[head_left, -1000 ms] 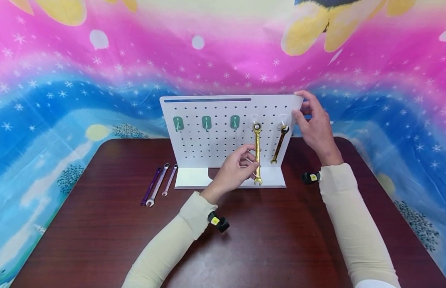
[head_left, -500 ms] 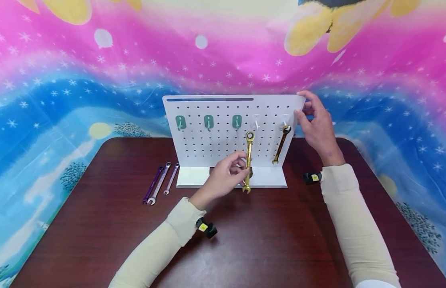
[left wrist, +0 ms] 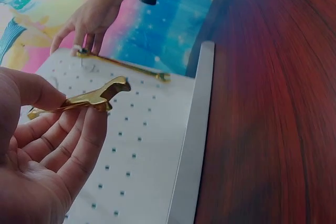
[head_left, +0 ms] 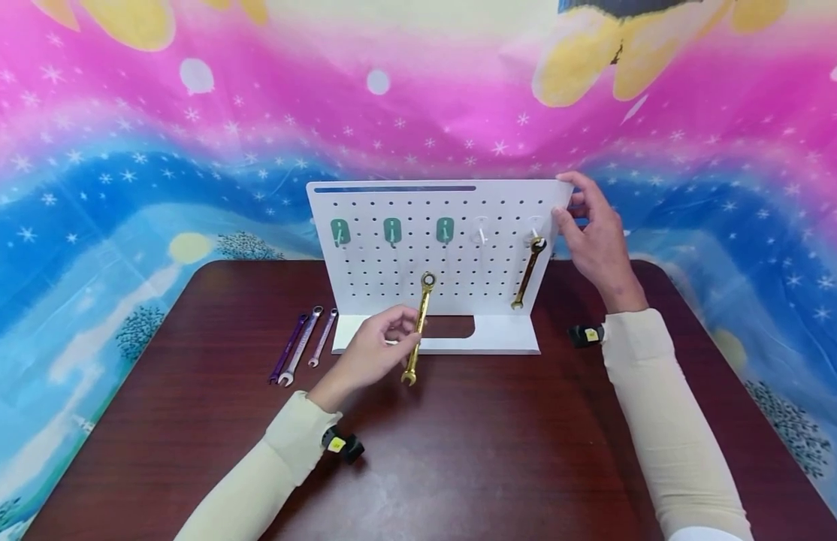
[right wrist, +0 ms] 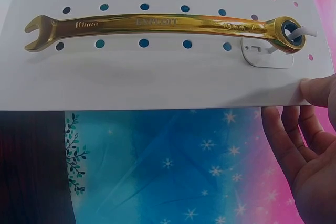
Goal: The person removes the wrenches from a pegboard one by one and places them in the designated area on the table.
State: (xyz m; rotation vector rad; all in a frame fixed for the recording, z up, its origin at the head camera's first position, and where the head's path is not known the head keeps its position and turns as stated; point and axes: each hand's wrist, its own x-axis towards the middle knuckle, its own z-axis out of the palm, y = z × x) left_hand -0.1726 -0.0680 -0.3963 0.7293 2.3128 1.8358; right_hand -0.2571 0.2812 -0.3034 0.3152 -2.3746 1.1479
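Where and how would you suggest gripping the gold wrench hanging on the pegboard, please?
Probably pinch the hanging wrench mid-shank from the front: it is slim and uncovered there, the pegboard lies behind, and the ring end loops around the hook.

The desk point(head_left: 500, 436) is dark red-brown wood, shiny in front, with round corners at the back. A white board point(head_left: 364, 274) full of little holes stands near the back on its flat foot point(head_left: 505, 334). To its left, side by side, lie a purple wrench point(head_left: 288, 349), a long silver wrench point(head_left: 301, 347) and a small pale wrench point(head_left: 323, 338).
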